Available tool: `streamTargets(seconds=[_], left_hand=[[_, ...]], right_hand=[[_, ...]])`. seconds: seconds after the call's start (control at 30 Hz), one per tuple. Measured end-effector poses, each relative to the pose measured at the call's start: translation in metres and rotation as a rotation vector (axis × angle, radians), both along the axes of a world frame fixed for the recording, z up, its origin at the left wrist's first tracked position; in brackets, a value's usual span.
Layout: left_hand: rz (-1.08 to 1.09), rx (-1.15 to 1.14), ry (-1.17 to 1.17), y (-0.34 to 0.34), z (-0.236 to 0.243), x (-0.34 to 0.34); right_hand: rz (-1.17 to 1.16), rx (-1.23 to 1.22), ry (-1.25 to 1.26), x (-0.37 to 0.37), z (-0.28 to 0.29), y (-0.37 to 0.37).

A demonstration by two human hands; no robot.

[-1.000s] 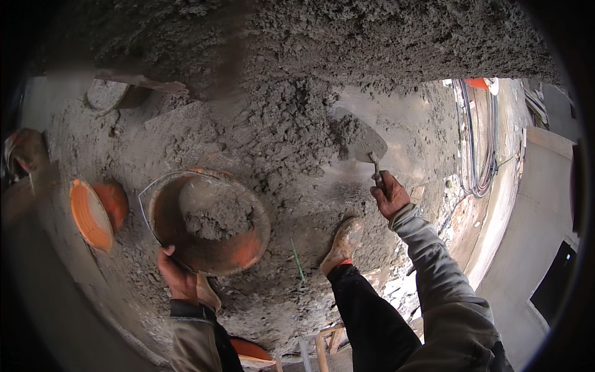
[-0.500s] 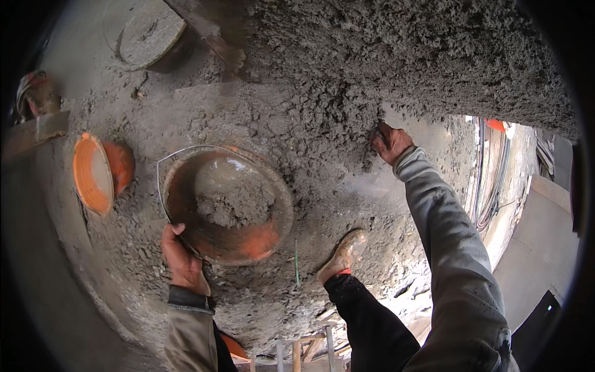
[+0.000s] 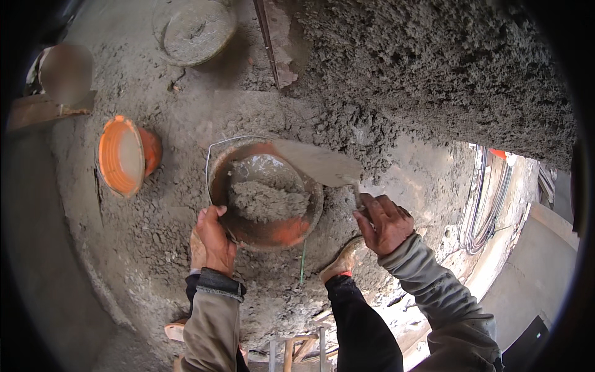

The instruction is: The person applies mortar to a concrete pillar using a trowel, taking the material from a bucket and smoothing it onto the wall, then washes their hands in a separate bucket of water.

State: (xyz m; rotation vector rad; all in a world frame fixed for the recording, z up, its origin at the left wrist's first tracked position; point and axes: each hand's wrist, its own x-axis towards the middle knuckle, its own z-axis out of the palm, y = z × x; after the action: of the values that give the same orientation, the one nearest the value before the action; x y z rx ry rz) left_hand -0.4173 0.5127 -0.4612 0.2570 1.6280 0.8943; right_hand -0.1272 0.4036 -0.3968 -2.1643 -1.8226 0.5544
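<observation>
My left hand (image 3: 215, 239) is closed on the near-left rim of an orange bucket (image 3: 291, 232) caked with grey mortar. Inside the bucket lies a heap of wet mortar (image 3: 266, 201), with a thin wire handle (image 3: 208, 162) standing up along the left rim. In my right hand (image 3: 385, 224), fingers wrapped round its handle, is a trowel (image 3: 328, 165). Its broad grey blade reaches left over the bucket's far-right rim. Whether the blade touches the rim I cannot tell.
Rough grey mortar covers the wall (image 3: 446, 68) at upper right. A smaller orange bucket (image 3: 118, 158) tilts at left; a round tub (image 3: 197, 62) of grey mix stands at the far left. Cables (image 3: 483, 204) hang at right. A person (image 3: 65, 71) is at the left edge.
My right hand has come back from the wall toward the bucket, and the trowel blade now shows over its rim. The view has shifted, and my left hand keeps hold of the bucket.
</observation>
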Motion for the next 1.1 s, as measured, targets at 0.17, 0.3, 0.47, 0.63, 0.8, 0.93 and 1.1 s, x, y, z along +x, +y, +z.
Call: streamTargets(seconds=[0.17,0.3,0.47,0.63,0.8,0.93,1.1], left_hand=[[0.034,-0.062,-0.182,-0.005,-0.037,-0.049],[0.025,-0.066,-0.232,-0.008,-0.046,-0.048],[0.013,-0.073,-0.248,-0.006,-0.040,-0.047],[0.032,-0.061,-0.215,-0.006,-0.038,-0.047],[-0.044,-0.032,-0.145,-0.008,-0.034,-0.043],[-0.019,0.003,-0.127,-0.013,-0.028,-0.038],[-0.061,-0.027,-0.131,-0.013,-0.009,-0.014]], right_hand=[[-0.031,-0.524,0.166,0.053,-0.073,-0.095],[0.431,-0.821,0.116,0.062,-0.139,-0.060],[0.121,-0.606,-0.091,0.085,-0.165,0.076],[0.039,-0.433,-0.086,0.088,-0.143,0.064],[-0.002,-0.282,-0.089,0.095,-0.065,0.040],[0.154,-0.101,-0.004,0.055,0.000,0.024],[0.370,0.136,-0.097,-0.015,-0.004,0.015]])
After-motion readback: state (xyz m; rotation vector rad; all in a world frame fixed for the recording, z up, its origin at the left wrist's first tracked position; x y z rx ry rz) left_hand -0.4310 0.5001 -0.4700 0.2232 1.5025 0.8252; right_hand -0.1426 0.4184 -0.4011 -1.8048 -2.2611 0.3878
